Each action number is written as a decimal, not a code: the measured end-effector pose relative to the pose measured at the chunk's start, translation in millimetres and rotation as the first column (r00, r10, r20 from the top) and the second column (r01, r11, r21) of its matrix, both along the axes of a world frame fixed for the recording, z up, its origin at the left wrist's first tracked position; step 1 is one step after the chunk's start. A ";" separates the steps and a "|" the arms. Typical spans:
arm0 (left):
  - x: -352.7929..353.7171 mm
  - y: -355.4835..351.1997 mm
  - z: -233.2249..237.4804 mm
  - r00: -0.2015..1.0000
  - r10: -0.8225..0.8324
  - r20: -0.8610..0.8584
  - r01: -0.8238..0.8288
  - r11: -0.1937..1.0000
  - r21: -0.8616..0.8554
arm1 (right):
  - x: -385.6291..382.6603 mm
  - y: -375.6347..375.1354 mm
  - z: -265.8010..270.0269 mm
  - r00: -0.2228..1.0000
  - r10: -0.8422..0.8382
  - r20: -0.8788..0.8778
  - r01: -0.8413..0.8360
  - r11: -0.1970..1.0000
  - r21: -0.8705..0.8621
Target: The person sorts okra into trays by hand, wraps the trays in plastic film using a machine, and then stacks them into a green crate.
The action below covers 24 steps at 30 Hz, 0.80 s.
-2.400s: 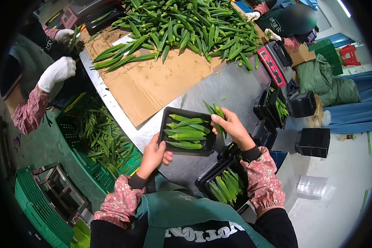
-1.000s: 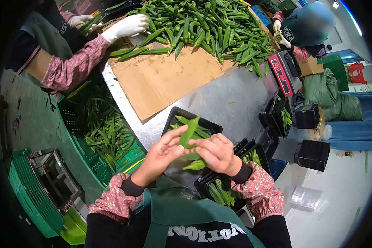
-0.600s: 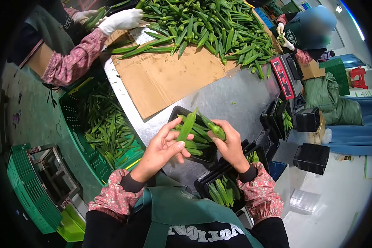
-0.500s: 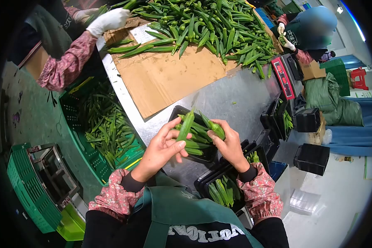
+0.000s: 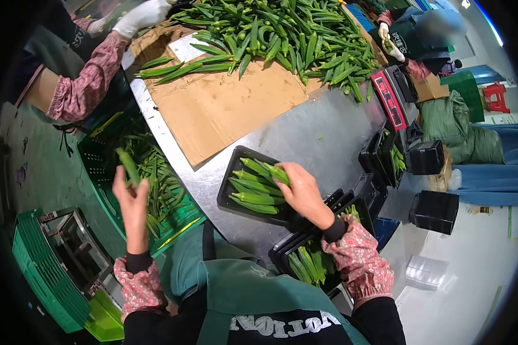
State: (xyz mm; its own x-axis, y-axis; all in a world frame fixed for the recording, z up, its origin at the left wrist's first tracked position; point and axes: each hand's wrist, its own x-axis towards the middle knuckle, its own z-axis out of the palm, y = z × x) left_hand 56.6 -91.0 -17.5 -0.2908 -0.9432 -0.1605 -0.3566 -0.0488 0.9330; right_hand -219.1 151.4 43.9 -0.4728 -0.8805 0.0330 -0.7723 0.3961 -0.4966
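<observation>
My left hand (image 5: 133, 207) is out over the green crate (image 5: 185, 211), its fingers closed on a single okra pod (image 5: 128, 165) that points up. Beneath it, the crate holds many loose okra pods (image 5: 162, 183). On the metal table, a black tray (image 5: 224, 192) carries a row of okra pods (image 5: 254, 199). My right hand (image 5: 303, 194) is at the tray's right side, thumb and fingers around an okra pod (image 5: 280, 175) at the top of the row. The palm hides part of that pod.
A large okra heap (image 5: 305, 40) lies on cardboard (image 5: 224, 109). Right of it are a red scale (image 5: 388, 99) and stacked black trays (image 5: 380, 155). More filled trays (image 5: 308, 264) stand near my body. Two gloved co-workers (image 5: 135, 20) work at the far side.
My left hand has moved from above the tray leftward and out over the crate, taking an okra pod along. My right hand has lowered its okra onto the tray, and the tray is less covered.
</observation>
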 end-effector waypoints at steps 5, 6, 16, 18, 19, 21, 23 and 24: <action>16.2 -11.7 -21.4 0.998 -0.046 -0.050 0.041 0.995 -0.096 | -9.9 -4.8 -7.3 0.973 -0.018 -0.230 0.009 0.999 -0.040; 7.5 -3.8 -18.4 0.989 -0.121 -0.087 0.112 0.989 -0.102 | -16.6 -2.2 -6.8 0.964 -0.053 -0.262 0.034 0.997 -0.074; -51.0 64.6 -8.1 0.878 -0.407 -0.252 0.472 0.823 0.317 | -59.1 54.3 15.3 0.863 -0.478 0.164 0.462 0.877 0.128; -69.1 81.1 -17.7 0.800 -0.594 -0.084 0.563 0.791 -0.239 | -59.6 61.1 1.0 0.914 -0.406 0.026 0.396 0.902 0.172; -73.6 88.3 -16.6 0.774 -0.622 -0.119 0.615 0.783 -0.093 | -53.7 56.9 1.3 0.933 -0.357 -0.040 0.358 0.915 0.188; -83.6 96.7 7.1 0.740 -0.637 -0.218 0.672 0.716 0.190 | -44.6 49.4 2.1 0.945 -0.318 -0.069 0.325 0.906 0.271; -89.9 105.8 -15.5 0.787 -0.424 -0.448 0.601 0.689 0.404 | -42.7 43.7 0.5 0.935 -0.355 0.009 0.330 0.878 0.347; -94.4 106.2 -16.5 0.796 -0.290 -0.531 0.572 0.647 0.504 | -43.1 42.0 0.3 0.927 -0.372 0.048 0.327 0.864 0.381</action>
State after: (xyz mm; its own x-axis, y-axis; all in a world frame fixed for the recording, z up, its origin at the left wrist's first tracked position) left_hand -37.8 15.2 -34.1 -0.8028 -0.4128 -0.4302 -0.1277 -0.5858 0.8003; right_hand -262.2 193.4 44.1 -0.7326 -0.5963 -0.3282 -0.4949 0.7977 -0.3445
